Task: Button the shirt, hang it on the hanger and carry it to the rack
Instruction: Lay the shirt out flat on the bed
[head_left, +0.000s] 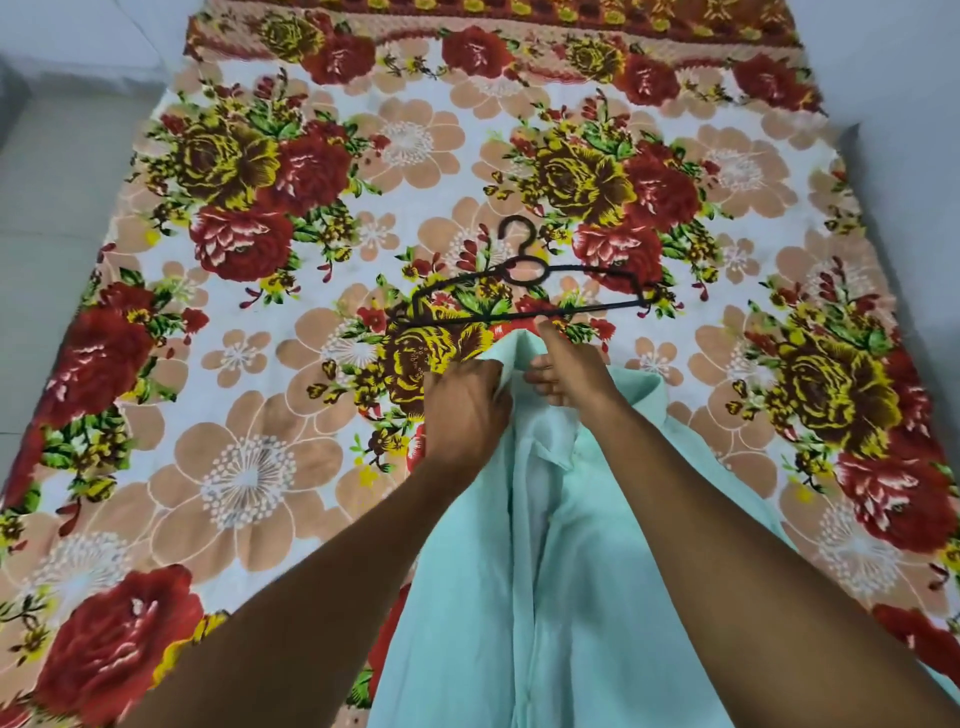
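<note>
You are at the buttoning step. The mint-green shirt (545, 571) lies on the flowered bedsheet (249, 467), running from you toward the black hanger (519, 291), which rests untouched just beyond it. Your left hand (465, 410) is closed, pinching one front edge near the collar; your right hand (563, 366) grips the other edge, thumb up. Next — I judge — bring the two edges together and work a button through its hole; the buttons themselves are too small to see.

Floral bedsheet (249, 467) under hanger (524, 291), shirt (545, 597)
</note>
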